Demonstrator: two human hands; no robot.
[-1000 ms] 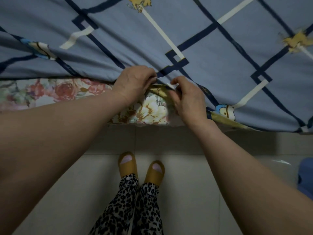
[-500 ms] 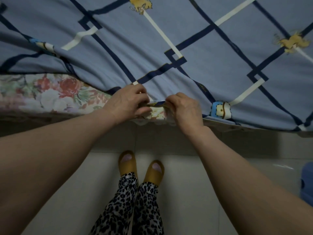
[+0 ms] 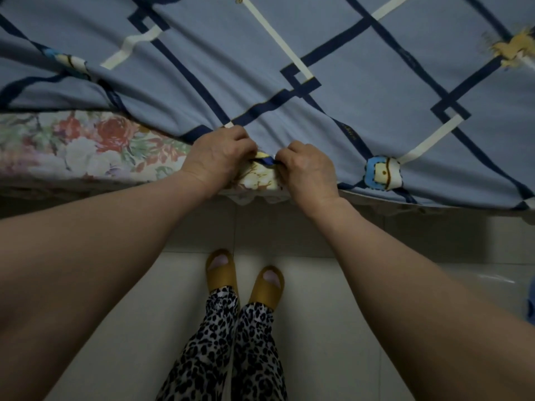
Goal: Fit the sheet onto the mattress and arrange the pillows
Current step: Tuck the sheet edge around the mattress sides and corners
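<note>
Head view, near to far: stood in mustard slippers (image 3: 221, 267) and leopard-print trousers (image 3: 223, 348) on pale floor tiles (image 3: 115, 328). Reached both arms forward to the bed's edge. Gripped the hem of the blue grid-patterned sheet (image 3: 362, 91) with the left hand (image 3: 218, 162) and the right hand (image 3: 308, 172), fingers curled tight round the cloth (hands just beside each other). Left floral mattress (image 3: 84, 149) uncovered on the left side and between the hands; lay spread over the rest beyond, cartoon patch (image 3: 382, 173) near the right hand.
</note>
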